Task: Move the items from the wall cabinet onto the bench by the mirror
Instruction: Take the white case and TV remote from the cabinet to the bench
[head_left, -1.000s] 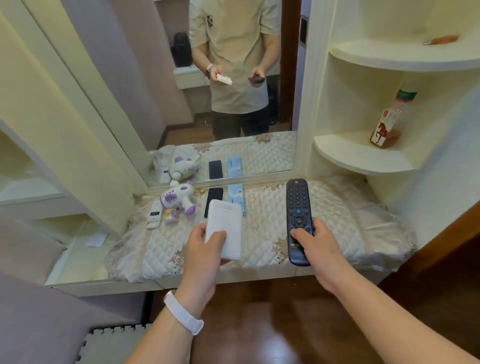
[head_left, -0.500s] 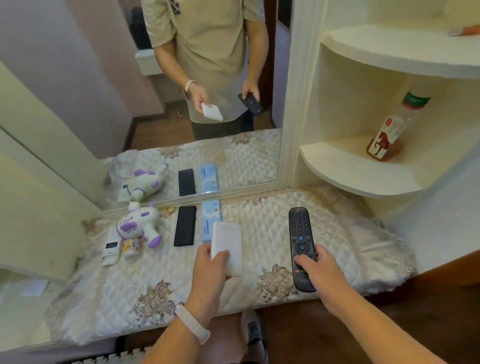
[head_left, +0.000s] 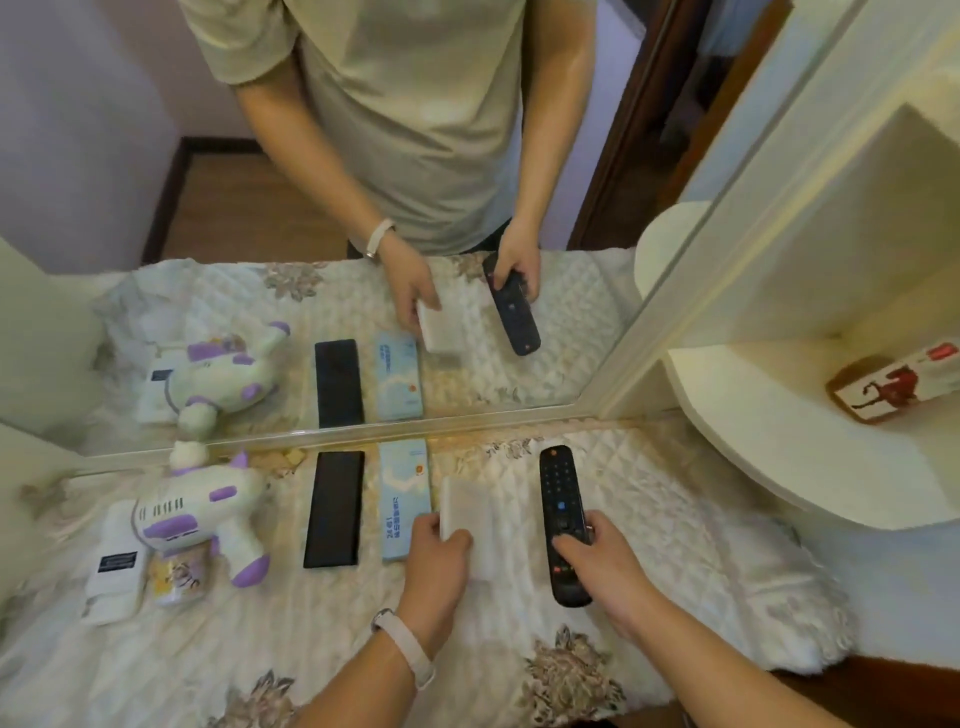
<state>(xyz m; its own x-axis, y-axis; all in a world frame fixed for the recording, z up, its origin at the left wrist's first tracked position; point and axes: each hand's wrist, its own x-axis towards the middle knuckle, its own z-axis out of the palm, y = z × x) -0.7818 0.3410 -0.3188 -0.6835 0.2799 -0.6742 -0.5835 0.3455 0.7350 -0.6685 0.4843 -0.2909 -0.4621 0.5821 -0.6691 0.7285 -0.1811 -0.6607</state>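
If the left hand (head_left: 439, 561) lets go crooked: the white box (head_left: 470, 519) may flop onto the blue box (head_left: 405, 499) at its 9 o'clock.
Remote (head_left: 561, 514): might slide on the bench (head_left: 701, 545) quilt.
Left fingers: pinching the white box's 6 o'clock end, thumb on top.
Right hand (head_left: 602, 566): fingers curled round the remote's 6 o'clock half.
Place: both low over mid-bench; contact unclear.

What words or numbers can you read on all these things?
"24": on the light blue box; its other print is blurred.
White remote, dark label: too blurred.
Black remote buttons: too small.
Bottle label: unreadable.
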